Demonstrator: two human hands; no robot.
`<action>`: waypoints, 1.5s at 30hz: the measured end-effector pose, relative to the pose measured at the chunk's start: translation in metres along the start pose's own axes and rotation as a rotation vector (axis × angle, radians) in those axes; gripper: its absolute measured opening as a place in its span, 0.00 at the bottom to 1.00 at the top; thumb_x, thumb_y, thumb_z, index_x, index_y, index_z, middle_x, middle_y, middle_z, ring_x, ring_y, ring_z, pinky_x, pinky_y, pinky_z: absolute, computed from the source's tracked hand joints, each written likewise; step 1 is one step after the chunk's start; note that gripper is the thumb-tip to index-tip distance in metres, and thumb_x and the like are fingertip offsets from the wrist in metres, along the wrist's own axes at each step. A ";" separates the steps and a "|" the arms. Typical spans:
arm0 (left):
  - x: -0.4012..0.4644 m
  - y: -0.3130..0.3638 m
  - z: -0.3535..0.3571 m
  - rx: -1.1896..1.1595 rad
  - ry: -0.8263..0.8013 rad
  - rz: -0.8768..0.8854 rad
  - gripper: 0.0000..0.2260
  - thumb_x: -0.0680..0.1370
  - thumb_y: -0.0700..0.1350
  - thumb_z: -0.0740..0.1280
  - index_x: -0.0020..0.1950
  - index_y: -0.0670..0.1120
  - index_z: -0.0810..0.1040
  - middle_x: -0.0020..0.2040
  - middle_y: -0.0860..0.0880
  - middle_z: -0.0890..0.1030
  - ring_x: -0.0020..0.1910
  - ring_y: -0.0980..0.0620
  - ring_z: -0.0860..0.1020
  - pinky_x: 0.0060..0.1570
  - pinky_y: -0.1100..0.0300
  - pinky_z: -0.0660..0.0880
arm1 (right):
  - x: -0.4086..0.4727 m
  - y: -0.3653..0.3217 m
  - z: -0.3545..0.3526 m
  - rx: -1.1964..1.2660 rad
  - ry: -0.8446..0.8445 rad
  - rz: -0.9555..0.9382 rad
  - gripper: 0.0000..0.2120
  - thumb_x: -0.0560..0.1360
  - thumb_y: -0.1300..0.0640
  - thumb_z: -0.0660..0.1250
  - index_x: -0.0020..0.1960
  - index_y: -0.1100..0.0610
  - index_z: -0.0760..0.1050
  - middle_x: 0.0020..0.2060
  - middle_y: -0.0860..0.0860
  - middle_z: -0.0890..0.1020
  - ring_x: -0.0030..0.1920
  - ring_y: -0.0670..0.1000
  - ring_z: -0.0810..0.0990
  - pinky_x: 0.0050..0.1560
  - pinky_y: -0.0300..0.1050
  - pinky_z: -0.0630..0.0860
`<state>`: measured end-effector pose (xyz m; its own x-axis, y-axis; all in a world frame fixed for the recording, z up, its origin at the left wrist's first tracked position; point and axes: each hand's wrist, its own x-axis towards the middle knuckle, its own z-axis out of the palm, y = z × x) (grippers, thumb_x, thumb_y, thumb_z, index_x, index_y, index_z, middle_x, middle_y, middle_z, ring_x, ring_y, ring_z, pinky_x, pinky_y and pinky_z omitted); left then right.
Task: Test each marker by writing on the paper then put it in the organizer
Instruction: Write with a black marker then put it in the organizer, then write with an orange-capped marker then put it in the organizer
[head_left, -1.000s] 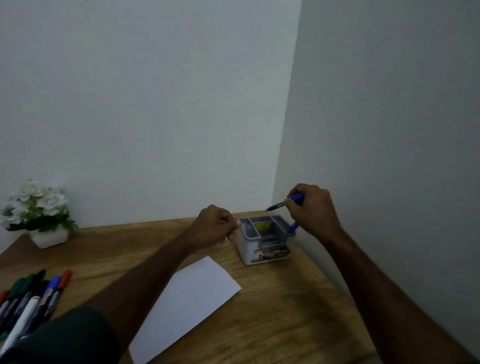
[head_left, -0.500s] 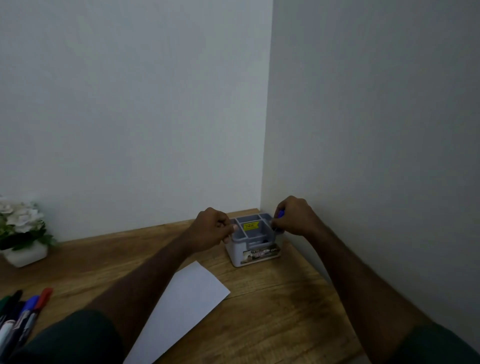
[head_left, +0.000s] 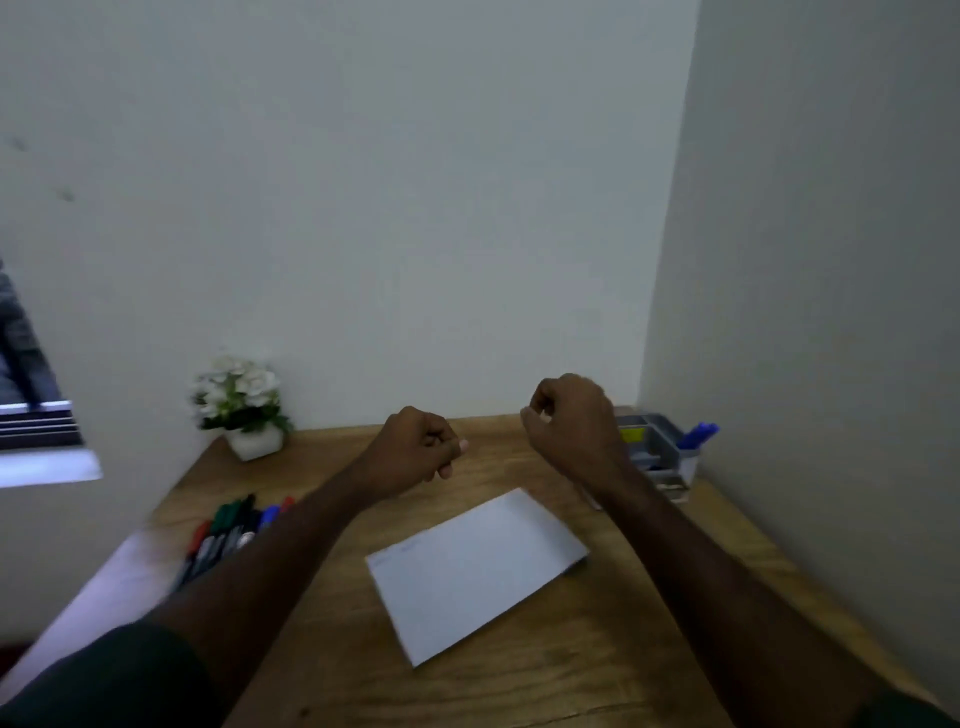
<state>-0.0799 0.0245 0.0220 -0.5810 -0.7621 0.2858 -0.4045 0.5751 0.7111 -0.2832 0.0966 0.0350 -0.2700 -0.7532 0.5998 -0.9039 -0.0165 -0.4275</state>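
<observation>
A grey organizer (head_left: 658, 453) with several compartments stands in the far right corner of the wooden desk. A blue marker (head_left: 697, 435) sticks up from its right side. The white paper (head_left: 475, 569) lies in the middle of the desk. A bunch of markers (head_left: 231, 532) in red, green, black and blue lies at the left edge. My left hand (head_left: 415, 449) hovers above the desk with curled fingers, holding nothing. My right hand (head_left: 571, 423) is raised just left of the organizer, fingers curled, also holding nothing.
A small white pot of white flowers (head_left: 240, 402) stands at the back left of the desk (head_left: 597, 649). Walls close the desk in at the back and on the right. A window edge (head_left: 36, 431) shows at far left.
My right hand let go of the blue marker, which now stands in the organizer. Both hands drew back from the organizer toward the left. The view swung left, so the markers and flowers show again.
</observation>
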 end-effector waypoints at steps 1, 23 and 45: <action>-0.011 -0.010 -0.013 0.021 0.026 -0.019 0.11 0.78 0.46 0.70 0.39 0.41 0.82 0.31 0.46 0.83 0.27 0.57 0.75 0.32 0.66 0.73 | -0.005 -0.018 0.012 0.021 -0.049 -0.022 0.05 0.73 0.55 0.70 0.43 0.56 0.81 0.41 0.52 0.81 0.47 0.53 0.77 0.48 0.46 0.72; -0.145 -0.135 -0.129 0.222 0.276 -0.308 0.12 0.77 0.44 0.70 0.32 0.48 0.81 0.30 0.52 0.82 0.31 0.61 0.78 0.38 0.61 0.73 | -0.072 -0.189 0.172 0.176 -0.597 -0.107 0.05 0.72 0.53 0.63 0.45 0.51 0.76 0.47 0.53 0.80 0.47 0.53 0.78 0.41 0.45 0.73; -0.085 -0.097 -0.069 0.165 0.244 0.103 0.10 0.76 0.47 0.71 0.58 0.51 0.82 0.52 0.56 0.83 0.51 0.59 0.79 0.52 0.64 0.75 | -0.048 -0.087 0.121 -0.032 -0.300 -0.565 0.15 0.84 0.44 0.51 0.60 0.49 0.73 0.46 0.49 0.79 0.40 0.51 0.76 0.37 0.48 0.72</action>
<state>0.0577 0.0129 -0.0272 -0.4464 -0.7349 0.5105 -0.4731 0.6781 0.5625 -0.1515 0.0545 -0.0386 0.3517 -0.7855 0.5093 -0.8903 -0.4487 -0.0773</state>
